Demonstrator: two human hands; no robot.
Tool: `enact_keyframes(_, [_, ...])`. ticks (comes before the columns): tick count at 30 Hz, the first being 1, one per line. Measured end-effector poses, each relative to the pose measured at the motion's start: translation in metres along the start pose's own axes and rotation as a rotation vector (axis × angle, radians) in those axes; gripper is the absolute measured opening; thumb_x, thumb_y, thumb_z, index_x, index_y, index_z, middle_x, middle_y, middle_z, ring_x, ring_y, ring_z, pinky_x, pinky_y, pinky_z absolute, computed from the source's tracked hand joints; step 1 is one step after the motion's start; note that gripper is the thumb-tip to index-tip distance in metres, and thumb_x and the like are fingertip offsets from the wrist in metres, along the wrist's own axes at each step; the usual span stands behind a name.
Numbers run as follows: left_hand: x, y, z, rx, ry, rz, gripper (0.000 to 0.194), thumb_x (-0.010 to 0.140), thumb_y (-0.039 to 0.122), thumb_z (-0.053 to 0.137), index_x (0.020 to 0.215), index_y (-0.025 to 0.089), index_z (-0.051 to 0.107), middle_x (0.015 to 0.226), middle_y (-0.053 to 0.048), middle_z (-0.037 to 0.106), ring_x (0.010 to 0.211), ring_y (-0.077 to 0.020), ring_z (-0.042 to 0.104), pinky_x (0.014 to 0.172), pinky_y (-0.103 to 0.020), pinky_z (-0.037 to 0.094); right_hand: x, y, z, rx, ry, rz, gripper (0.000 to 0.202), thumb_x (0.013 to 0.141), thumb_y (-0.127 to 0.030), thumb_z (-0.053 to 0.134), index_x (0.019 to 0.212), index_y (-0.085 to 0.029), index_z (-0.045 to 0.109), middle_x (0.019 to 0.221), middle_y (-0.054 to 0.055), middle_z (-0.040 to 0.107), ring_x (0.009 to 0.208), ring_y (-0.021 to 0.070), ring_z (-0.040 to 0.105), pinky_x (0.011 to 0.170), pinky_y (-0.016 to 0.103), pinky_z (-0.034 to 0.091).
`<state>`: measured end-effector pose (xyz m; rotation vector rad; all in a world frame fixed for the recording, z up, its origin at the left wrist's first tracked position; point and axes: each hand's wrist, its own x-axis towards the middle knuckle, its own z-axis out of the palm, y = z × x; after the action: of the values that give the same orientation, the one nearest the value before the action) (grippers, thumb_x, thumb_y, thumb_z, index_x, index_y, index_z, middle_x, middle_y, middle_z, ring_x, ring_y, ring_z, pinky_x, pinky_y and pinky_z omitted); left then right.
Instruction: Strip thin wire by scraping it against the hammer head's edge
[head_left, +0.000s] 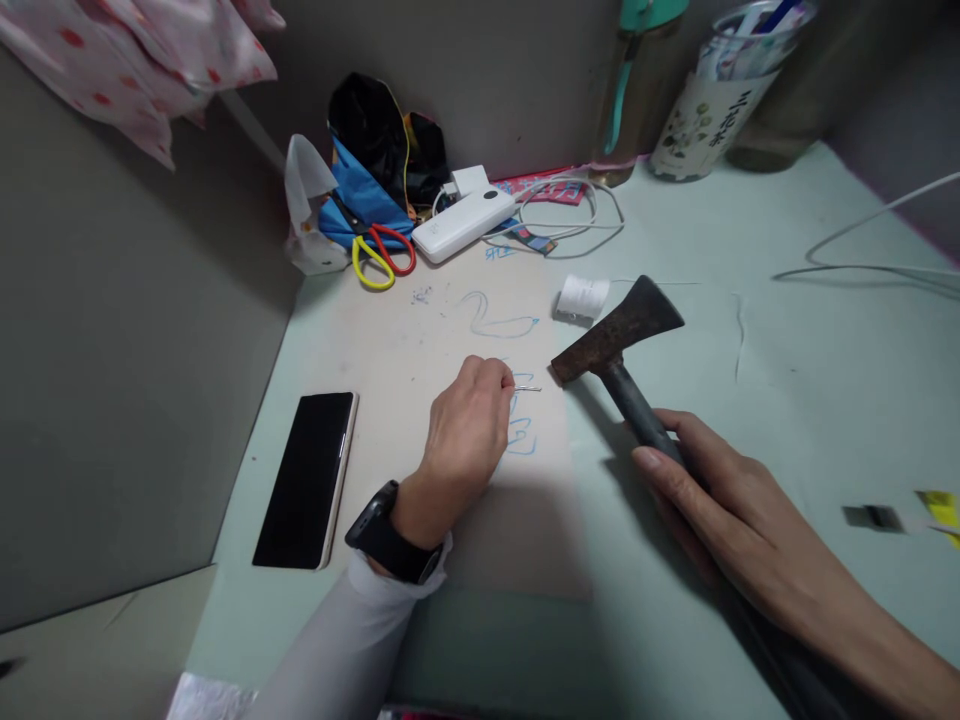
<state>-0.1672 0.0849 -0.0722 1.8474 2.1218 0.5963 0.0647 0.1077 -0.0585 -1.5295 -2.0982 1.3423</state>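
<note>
My right hand [720,500] is wrapped round the dark handle of a hatchet [637,325]. Its rusty head is tilted, with the blade at the upper right and the blunt end near the drawn-on sheet's edge. Between the pinched fingers of my left hand [469,420] a thin silvery piece [528,388] sticks out to the right; its exact kind is too small to tell. That hand rests over a pale sheet [517,540] with blue pen drawings. Just behind the hatchet head lies a white spool of thread [581,298], a strand trailing right.
A phone [306,480] lies left of my left hand. Behind are scissors [382,258], a white power bank [463,225] with a cable, and a blue pouch [364,180]. A bottle [637,100] and pen cup [709,120] stand at the back. A blurred yellow item [941,510] lies right.
</note>
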Motion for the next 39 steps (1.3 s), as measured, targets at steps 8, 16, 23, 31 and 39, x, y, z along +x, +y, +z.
enact_keyframes(8, [0.0026, -0.0007, -0.0038, -0.101, -0.016, -0.020, 0.015, 0.091, 0.008, 0.051, 0.090, 0.019, 0.062, 0.093, -0.004, 0.066, 0.087, -0.0175, 0.059, 0.079, -0.030, 0.045, -0.0021, -0.0054, 0.0036, 0.023, -0.063, -0.008, 0.045, 0.095, -0.061, 0.042, 0.119, -0.025, 0.051, 0.049, -0.009, 0.045, 0.037, 0.0116, 0.042, 0.039, 0.025, 0.032])
enact_keyframes(16, [0.0014, -0.0029, -0.0006, -0.114, 0.037, -0.045, 0.020, 0.094, 0.011, 0.049, 0.092, 0.020, 0.067, 0.093, -0.006, 0.063, 0.091, -0.0187, 0.060, 0.079, -0.031, 0.048, -0.0022, -0.0043, 0.0025, 0.030, -0.044, 0.033, 0.044, 0.095, -0.061, 0.043, 0.119, -0.024, 0.052, 0.051, -0.008, 0.045, 0.040, 0.0123, 0.043, 0.039, 0.025, 0.033])
enact_keyframes(23, [0.0024, -0.0035, -0.0010, -0.146, 0.081, -0.035, 0.019, 0.090, 0.007, 0.056, 0.087, 0.019, 0.070, 0.090, -0.004, 0.068, 0.090, -0.0175, 0.062, 0.081, -0.031, 0.047, -0.0005, -0.0032, 0.0036, 0.039, -0.027, 0.015, 0.045, 0.094, -0.062, 0.044, 0.118, -0.024, 0.053, 0.051, -0.008, 0.045, 0.040, 0.0121, 0.043, 0.039, 0.024, 0.033])
enact_keyframes(31, [0.0037, -0.0027, -0.0006, -0.196, 0.088, -0.082, 0.021, 0.090, 0.006, 0.057, 0.085, 0.019, 0.072, 0.091, -0.004, 0.065, 0.088, -0.0165, 0.062, 0.080, -0.029, 0.048, -0.0020, -0.0044, 0.0031, 0.014, -0.031, -0.002, 0.045, 0.095, -0.060, 0.042, 0.121, -0.024, 0.053, 0.051, -0.007, 0.047, 0.042, 0.0130, 0.045, 0.039, 0.025, 0.034])
enact_keyframes(39, [0.0050, -0.0008, -0.0018, -0.160, 0.030, -0.082, 0.017, 0.091, 0.008, 0.056, 0.085, 0.018, 0.068, 0.090, -0.004, 0.068, 0.090, -0.0182, 0.061, 0.081, -0.031, 0.045, -0.0015, -0.0041, 0.0035, 0.006, -0.023, -0.014, 0.045, 0.095, -0.061, 0.043, 0.119, -0.024, 0.053, 0.050, -0.008, 0.046, 0.041, 0.0126, 0.044, 0.039, 0.025, 0.034])
